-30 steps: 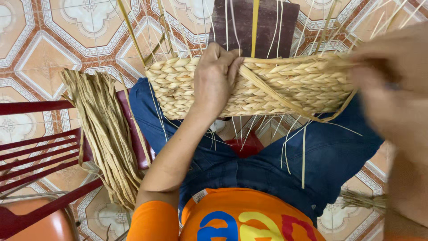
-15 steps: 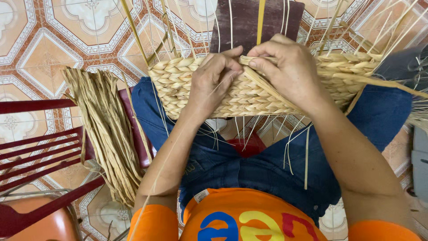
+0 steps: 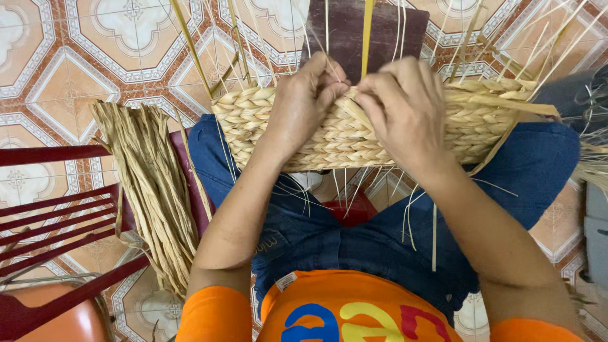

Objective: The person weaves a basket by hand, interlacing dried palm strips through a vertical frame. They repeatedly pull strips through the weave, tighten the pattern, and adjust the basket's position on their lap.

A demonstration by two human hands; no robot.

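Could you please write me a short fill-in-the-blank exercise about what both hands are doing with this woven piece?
1. The woven straw panel rests across the person's ____.
2. The left hand and the right hand both press on the panel's ____ edge.
3. The loose straw bundle lies on a ____ chair.

Answers: lap; top; red
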